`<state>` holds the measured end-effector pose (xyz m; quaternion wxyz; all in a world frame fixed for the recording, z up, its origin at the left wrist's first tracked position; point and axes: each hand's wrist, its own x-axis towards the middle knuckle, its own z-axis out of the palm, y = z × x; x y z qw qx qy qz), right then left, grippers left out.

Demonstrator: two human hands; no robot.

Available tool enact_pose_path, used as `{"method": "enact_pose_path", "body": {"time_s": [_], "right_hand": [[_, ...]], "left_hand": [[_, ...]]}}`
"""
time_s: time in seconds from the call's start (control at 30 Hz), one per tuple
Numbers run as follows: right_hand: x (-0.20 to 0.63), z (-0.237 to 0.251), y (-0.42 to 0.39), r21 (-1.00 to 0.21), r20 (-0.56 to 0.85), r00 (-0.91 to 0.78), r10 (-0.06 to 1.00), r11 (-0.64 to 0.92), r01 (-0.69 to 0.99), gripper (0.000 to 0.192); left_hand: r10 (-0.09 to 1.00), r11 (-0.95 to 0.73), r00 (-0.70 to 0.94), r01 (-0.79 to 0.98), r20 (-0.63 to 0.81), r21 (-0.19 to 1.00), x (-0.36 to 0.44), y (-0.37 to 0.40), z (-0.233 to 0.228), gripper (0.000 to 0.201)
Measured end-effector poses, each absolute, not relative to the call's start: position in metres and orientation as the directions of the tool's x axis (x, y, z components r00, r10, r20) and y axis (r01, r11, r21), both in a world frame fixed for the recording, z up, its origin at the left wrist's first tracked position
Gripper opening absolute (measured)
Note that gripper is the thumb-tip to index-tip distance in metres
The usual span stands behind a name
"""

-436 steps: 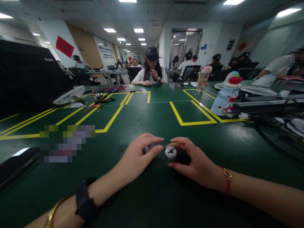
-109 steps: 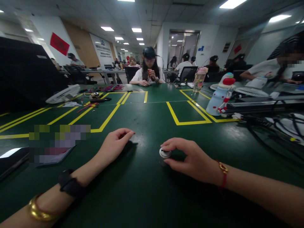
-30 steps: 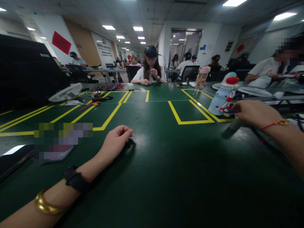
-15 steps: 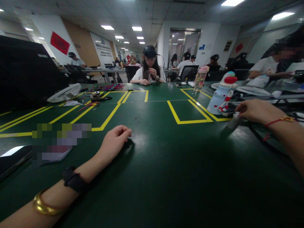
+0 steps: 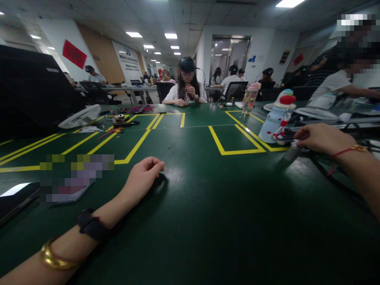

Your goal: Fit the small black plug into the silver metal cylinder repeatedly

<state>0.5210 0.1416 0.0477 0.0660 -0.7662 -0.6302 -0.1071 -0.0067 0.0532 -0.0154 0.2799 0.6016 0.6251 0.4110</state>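
Head view: the landmark taken is the snowman-shaped bottle, standing upright on the green table at the corner of a yellow-taped box.

Right hand: reached out to the near right foot of the snowman-shaped bottle, palm down, fingers curled around a small grey cylindrical part. The part tilts, its lower end on or just above the table surface; contact cannot be confirmed. The grip looks like a fingertip hold at the upper end, which would suit setting the piece down or lifting it from among the dark cables lying to the right of the bottle.

Left hand: well apart from the bottle, to its near left, resting on the table with the fingers loosely curled inward. Whether anything lies under the fingers cannot be told. The forearm lies flat along the table, a posture of rest rather than work.

Also noted: a pink-capped clear bottle beyond the snowman-shaped bottle, a white fan far left of it, and a seated person at the table's far edge.
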Motion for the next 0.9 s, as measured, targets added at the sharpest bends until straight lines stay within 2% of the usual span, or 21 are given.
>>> {"method": "enact_pose_path", "body": {"time_s": [0.17,0.3,0.43,0.53,0.6,0.7,0.8,0.9], "right_hand": [[0.516,0.055,0.14,-0.032,0.058,0.228,0.972,-0.227,0.973,0.043],[0.505,0.06,0.134,0.049,-0.043,0.269,0.962,-0.267,0.963,0.05],[0.493,0.06,0.13,0.154,-0.059,0.259,0.964,-0.248,0.957,0.038],[0.483,0.063,0.126,0.115,-0.026,0.189,0.982,-0.185,0.976,0.036],[0.466,0.066,0.12,0.017,0.042,0.07,0.997,-0.071,0.997,0.04],[0.418,0.065,0.1,-0.18,0.174,-0.197,0.965,0.228,0.957,0.044],[0.352,0.054,0.07,-0.325,0.332,-0.464,0.821,0.561,0.761,0.037],[0.297,0.034,0.041,-0.383,0.414,-0.619,0.667,0.745,0.547,0.031]], "left_hand": [[0.984,-0.068,-0.107,0.521,0.145,0.851,-0.008,0.053,-0.016,0.023],[0.984,-0.076,-0.098,0.526,0.149,0.847,-0.008,0.053,-0.016,0.023],[0.984,-0.07,-0.099,0.537,0.145,0.841,-0.009,0.053,-0.017,0.024],[0.985,-0.073,-0.095,0.533,0.145,0.843,-0.01,0.053,-0.018,0.025],[0.985,-0.073,-0.096,0.532,0.146,0.844,-0.009,0.054,-0.019,0.025],[0.985,-0.06,-0.107,0.534,0.138,0.844,-0.008,0.055,-0.019,0.024],[0.986,-0.047,-0.109,0.536,0.124,0.843,-0.008,0.055,-0.018,0.024],[0.988,-0.041,-0.103,0.545,0.115,0.837,-0.009,0.055,-0.019,0.024]]}}
